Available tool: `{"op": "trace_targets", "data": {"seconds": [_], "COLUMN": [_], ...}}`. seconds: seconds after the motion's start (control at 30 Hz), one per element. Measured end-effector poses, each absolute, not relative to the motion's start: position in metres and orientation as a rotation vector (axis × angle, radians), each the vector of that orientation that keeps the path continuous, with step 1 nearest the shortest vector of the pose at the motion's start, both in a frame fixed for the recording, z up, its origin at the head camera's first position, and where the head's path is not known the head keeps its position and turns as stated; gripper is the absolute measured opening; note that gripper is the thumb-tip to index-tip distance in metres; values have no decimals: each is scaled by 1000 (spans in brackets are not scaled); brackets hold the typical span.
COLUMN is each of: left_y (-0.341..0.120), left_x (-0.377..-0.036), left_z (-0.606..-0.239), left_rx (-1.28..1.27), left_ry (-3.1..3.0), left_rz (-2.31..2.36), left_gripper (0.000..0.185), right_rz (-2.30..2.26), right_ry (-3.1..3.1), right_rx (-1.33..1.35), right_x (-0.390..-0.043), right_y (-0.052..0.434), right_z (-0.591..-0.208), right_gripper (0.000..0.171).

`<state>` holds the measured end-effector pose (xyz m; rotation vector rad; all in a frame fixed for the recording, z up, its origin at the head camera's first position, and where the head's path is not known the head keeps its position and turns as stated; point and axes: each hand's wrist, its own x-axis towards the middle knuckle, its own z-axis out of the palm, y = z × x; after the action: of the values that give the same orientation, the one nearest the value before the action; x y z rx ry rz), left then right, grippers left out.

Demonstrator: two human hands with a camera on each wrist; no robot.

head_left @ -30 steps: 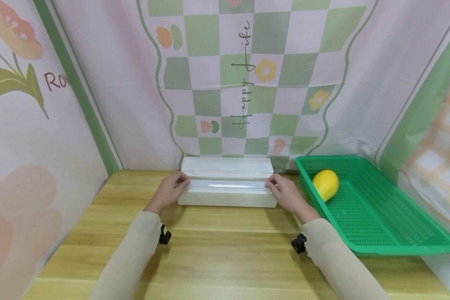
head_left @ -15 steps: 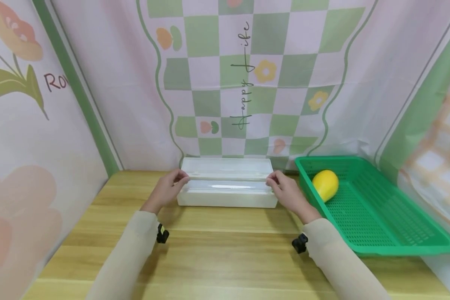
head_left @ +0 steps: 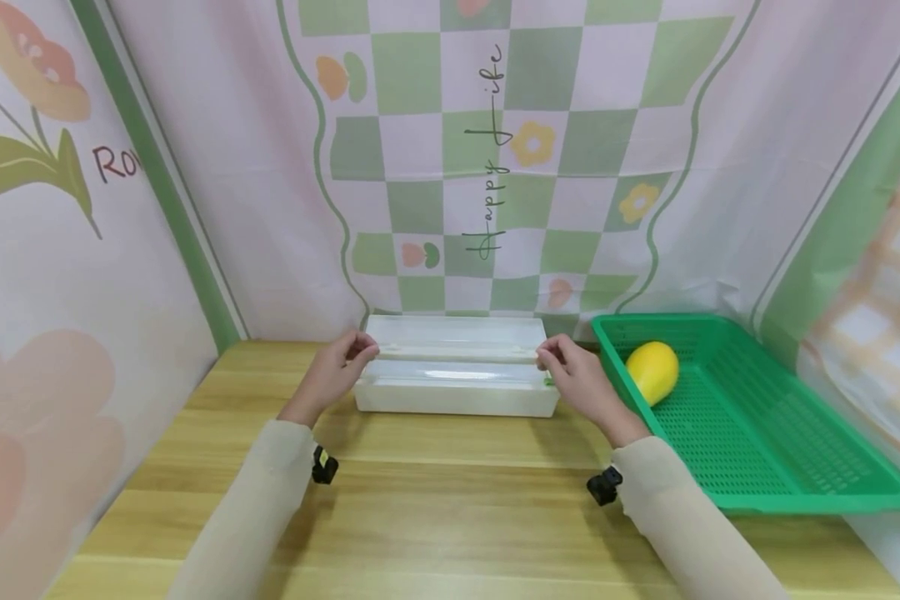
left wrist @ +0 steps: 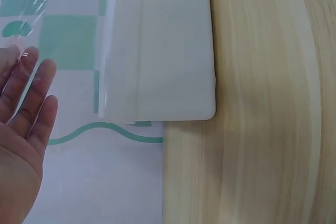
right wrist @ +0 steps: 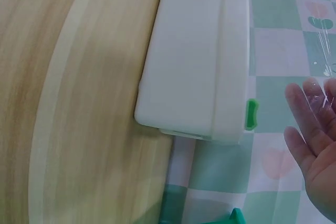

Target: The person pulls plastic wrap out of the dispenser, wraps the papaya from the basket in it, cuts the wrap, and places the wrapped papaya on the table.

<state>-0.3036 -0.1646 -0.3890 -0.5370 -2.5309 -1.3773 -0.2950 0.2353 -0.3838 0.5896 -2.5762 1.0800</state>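
From the head view, a long white dispenser box [head_left: 456,392] sits at the back of the wooden surface [head_left: 450,517], against the patterned backdrop cloth [head_left: 495,167], with its lid [head_left: 453,332] tipped open toward the cloth. A clear film [head_left: 456,363] stretches across the box opening. The left hand [head_left: 335,375] pinches the film's left end with thumb and fingertips, just above the box's left corner. The right hand [head_left: 579,382] pinches the right end the same way, above the right corner. Just right of the box stands a green perforated basket [head_left: 795,492]; one yellow oval fruit [head_left: 652,371] lies in its back left corner, touching the near wall of the basket.

In the left wrist view, the fingers [left wrist: 32,95] show behind the transparent film [left wrist: 23,30], lying close together; the thumb is out of sight. The box's white end [left wrist: 168,51] rests on the wood, apart from the fingers.

In the right wrist view, the fingers [right wrist: 310,129] are wrapped in wrinkled film [right wrist: 323,61], beside the box's other end [right wrist: 194,66], which carries a small green tab [right wrist: 252,114].
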Motion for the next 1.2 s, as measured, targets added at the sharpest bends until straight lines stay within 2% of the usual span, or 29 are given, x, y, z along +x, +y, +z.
{"op": "trace_targets", "data": {"seconds": [0.77,1.2], "left_y": [-159,-155], "left_x": [-300,-292], "left_z": [-371,-343], "left_rx": [-565,-549], "left_ry": [-2357,-2357], "left_rz": [-1495,-1478], "left_gripper": [26,24], "right_rz": [1063,1063], "right_ry": [-2458,-2427], "right_rx": [606,685], "right_x": [-288,-285], "right_y": [234,237], "right_z": [-360,-339], "right_gripper": [25,22]}}
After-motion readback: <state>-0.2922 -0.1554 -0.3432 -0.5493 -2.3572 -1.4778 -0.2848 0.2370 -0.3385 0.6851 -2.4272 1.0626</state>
